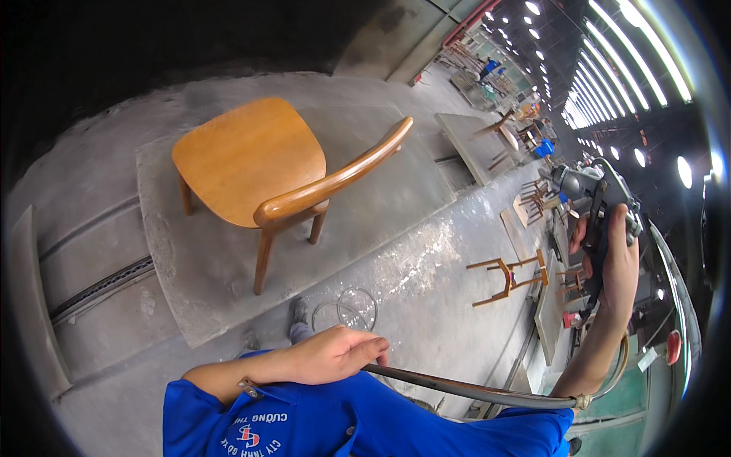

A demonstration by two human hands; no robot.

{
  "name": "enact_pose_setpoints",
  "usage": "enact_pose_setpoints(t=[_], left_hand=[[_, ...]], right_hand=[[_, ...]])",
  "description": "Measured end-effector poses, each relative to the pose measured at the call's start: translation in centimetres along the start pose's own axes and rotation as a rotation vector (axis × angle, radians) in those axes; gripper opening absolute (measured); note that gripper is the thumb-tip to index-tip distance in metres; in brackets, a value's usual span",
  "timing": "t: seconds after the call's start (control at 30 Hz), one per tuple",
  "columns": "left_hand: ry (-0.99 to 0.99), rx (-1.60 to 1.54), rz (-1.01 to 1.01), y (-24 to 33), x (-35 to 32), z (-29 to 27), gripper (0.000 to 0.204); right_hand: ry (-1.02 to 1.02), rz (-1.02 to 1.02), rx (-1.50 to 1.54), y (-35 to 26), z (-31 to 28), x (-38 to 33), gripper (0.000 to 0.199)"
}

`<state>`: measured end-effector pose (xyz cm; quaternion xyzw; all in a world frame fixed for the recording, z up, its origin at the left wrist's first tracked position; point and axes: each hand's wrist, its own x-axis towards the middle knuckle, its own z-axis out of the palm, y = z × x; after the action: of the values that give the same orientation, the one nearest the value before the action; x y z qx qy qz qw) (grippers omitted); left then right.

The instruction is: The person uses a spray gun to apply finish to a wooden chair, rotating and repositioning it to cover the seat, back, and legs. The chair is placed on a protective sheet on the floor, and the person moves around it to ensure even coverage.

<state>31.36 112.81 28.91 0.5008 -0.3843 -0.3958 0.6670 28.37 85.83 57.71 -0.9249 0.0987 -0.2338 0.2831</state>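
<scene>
Head view: the right hand [620, 263] wraps the spray gun [585, 181], probably rigid and weighty, best held by its handle; the left hand [339, 354] curls round the hose [472, 393], likely bendable.

A broad grey board [381, 202] carries a brown wooden chair [251, 160], upright on its legs.

One left hand [335, 356], one right hand [623, 251] — two hands. One spray gun [582, 183]. One near chair [251, 164] — several farther chairs [544, 268], too small to count.
</scene>
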Motion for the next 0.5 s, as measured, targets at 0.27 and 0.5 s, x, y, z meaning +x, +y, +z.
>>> enact_pose_setpoints(t=[0.27,0.5], left_hand=[[0.156,0.160,0.160,0.1,5.6,-2.6,0.044],[0.151,0.152,0.199,-0.1,6.4,-2.5,0.031]], right_hand=[[0.025,-0.071,0.188,6.0,4.2,10.9,0.042],[-0.462,-0.291,0.197,2.2,13.1,16.9,0.032]])
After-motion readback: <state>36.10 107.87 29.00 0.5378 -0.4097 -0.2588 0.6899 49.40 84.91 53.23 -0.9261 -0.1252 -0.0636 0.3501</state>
